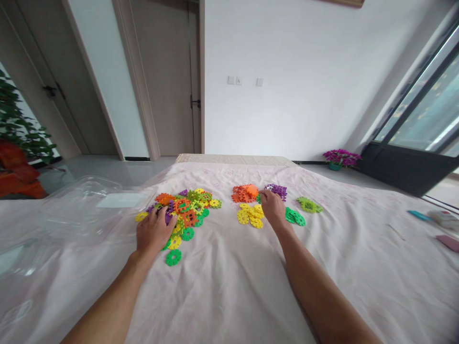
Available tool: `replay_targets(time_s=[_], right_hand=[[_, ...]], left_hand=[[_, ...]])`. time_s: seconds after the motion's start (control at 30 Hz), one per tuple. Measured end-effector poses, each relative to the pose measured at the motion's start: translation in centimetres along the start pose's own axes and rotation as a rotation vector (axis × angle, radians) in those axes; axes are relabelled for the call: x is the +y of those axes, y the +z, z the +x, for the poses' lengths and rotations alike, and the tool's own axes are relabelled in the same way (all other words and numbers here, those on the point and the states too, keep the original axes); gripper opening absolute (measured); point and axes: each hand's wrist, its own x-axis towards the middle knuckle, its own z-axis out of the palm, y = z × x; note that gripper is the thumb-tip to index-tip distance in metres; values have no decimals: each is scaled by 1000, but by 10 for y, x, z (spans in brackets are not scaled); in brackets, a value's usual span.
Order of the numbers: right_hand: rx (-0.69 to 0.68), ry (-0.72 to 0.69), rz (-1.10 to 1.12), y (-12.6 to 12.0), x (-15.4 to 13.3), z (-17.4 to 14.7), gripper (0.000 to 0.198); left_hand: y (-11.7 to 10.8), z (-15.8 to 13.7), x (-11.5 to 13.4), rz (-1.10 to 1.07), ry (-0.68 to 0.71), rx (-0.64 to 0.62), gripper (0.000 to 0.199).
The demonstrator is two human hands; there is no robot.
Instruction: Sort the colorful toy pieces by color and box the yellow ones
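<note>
The left hand (154, 232) lies over the left side of a mixed pile (188, 220) of coloured plastic pieces, left of centre on the cloth-covered surface (222, 291). Its fingers hide part of the pile; a purple piece shows beside the thumb, but I cannot tell whether the grip is closed on it.

The right hand (274, 209) is nearer the far edge, between orange pieces (243, 194) and purple pieces (280, 191), partly covering the latter. Its grip looks narrow, fingertips drawn together; whether they pinch anything cannot be made out. A sliver of green shows beneath them.

Toward the near edge from the orange group lie yellow pieces (243, 218); right of the hand are dark green pieces (295, 218) and light green pieces (309, 206). Along the left edge, a clear container (82, 212) is hard to trace, its outline faint. Near the right edge, a blue item (419, 215) and a blurred whitish object (443, 219) are too indistinct to identify. The cloth hides what it covers.
</note>
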Motion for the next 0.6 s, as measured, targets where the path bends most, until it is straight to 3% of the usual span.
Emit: replay_targets(time_s=[0.23, 0.33, 0.47, 0.6], right_hand=[[-48, 321, -141, -23, 54, 15, 36], [-103, 375, -197, -29, 68, 14, 35], [-77, 352, -215, -30, 75, 13, 32], [52, 128, -55, -20, 54, 16, 29]], left_hand=[[0, 0, 0, 0, 5, 10, 54], [1, 0, 0, 1, 3, 13, 53], [1, -1, 0, 4, 0, 8, 54], [-1, -1, 1, -2, -3, -2, 55]])
